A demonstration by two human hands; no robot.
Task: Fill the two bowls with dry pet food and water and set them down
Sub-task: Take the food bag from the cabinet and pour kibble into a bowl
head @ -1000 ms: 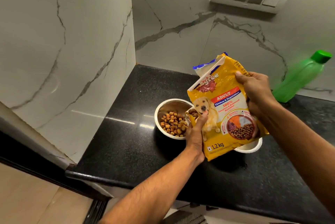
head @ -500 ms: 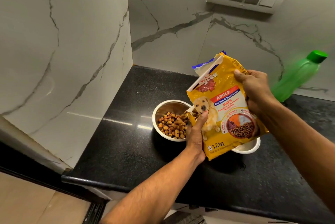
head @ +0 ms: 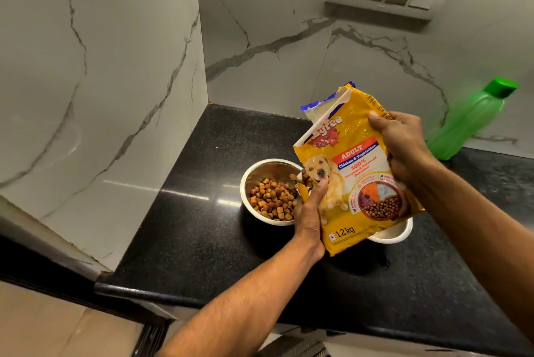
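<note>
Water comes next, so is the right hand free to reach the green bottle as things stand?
Probably not yet: the right hand grips the food bag. The green bottle stands just beyond it, nothing between.

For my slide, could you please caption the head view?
Both hands tip a yellow dog food bag, pouring kibble into a steel bowl on black countertop.

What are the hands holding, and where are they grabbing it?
Both hold the yellow dog-food bag. The left hand pinches its lower left edge by the torn corner; the right hand grips its upper right edge.
</note>
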